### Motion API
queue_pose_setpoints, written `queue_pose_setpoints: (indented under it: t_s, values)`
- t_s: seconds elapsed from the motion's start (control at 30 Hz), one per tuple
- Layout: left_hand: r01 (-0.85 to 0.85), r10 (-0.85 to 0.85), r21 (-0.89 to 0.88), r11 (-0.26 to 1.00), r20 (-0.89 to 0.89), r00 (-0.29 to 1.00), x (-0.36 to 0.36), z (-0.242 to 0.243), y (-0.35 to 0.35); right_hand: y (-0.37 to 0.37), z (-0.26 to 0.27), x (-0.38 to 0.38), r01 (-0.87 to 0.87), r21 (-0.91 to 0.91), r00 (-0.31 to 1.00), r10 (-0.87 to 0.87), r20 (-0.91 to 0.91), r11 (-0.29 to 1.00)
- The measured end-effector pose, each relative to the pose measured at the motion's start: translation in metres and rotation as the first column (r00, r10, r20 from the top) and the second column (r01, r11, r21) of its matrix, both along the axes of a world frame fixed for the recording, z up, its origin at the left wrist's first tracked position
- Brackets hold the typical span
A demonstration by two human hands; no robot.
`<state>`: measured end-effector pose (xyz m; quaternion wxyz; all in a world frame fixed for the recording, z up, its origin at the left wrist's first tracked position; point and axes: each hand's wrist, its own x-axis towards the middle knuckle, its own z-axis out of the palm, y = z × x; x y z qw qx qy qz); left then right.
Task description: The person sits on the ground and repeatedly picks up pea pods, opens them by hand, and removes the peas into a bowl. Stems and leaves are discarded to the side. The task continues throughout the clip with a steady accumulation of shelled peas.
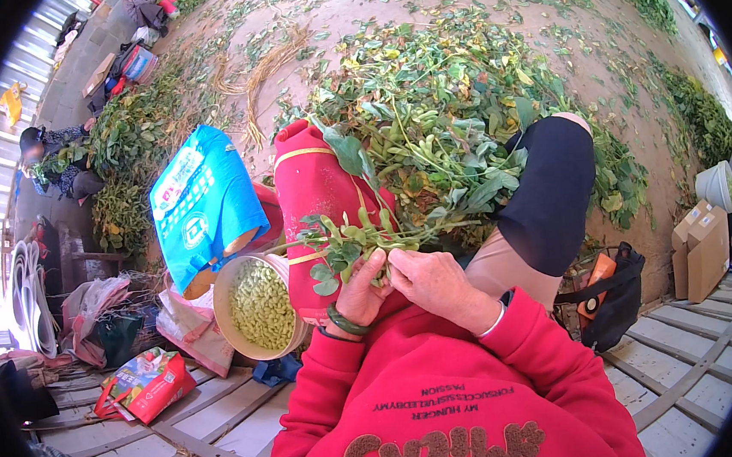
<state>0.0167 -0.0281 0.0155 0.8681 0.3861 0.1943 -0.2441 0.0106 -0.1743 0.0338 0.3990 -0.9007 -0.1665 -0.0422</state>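
Over my lap, my left hand [359, 288] grips a cut soybean plant [366, 231] that carries green pods and leaves. My right hand [438, 281] meets it, thumb and fingertips pinched at the pods; whether a single pod sits between them is hidden. A red cloth [308, 188] covers the leg on my left. Beside it stands a pale bucket [222, 304] holding many shelled green beans [259, 304]. In front of my knees lies a large heap of soybean plants [434, 113], with leaves, stems and pods tangled together.
A blue bag [205, 196] stands beyond the bucket. Left lie a red printed bag [149, 384] and woven sacks [189, 320]. Right are a black bag [616, 299], cardboard boxes [700, 250] and a white bucket [716, 187]. A person [61, 159] sits at far left by another plant pile [123, 131].
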Motion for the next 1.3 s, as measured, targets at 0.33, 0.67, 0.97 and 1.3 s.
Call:
queue_pose_setpoints:
  t_s: [0.33, 0.67, 0.97, 1.3]
  values:
    - [0.183, -0.187, 0.036, 0.982, 0.216, 0.958, 0.0, 0.006, 0.007, 0.0, -0.006, 0.006, 0.167, 0.765, 0.848, 0.305, -0.433, 0.622]
    - [0.19, -0.221, 0.129, 0.973, 0.303, 0.927, -0.003, 0.006, 0.011, -0.03, 0.005, 0.012, 0.458, 0.777, 0.312, 0.74, -0.596, 0.432]
    - [0.228, -0.254, 0.112, 0.967, 0.378, 0.89, -0.005, -0.033, 0.029, -0.036, 0.063, 0.017, -0.046, 0.341, 0.875, 0.203, -0.44, 0.939]
    - [0.134, -0.239, 0.292, 0.947, 0.362, 0.901, -0.008, -0.002, 0.015, -0.011, 0.028, 0.034, 0.031, 0.216, 0.986, 0.005, -0.165, 0.976]
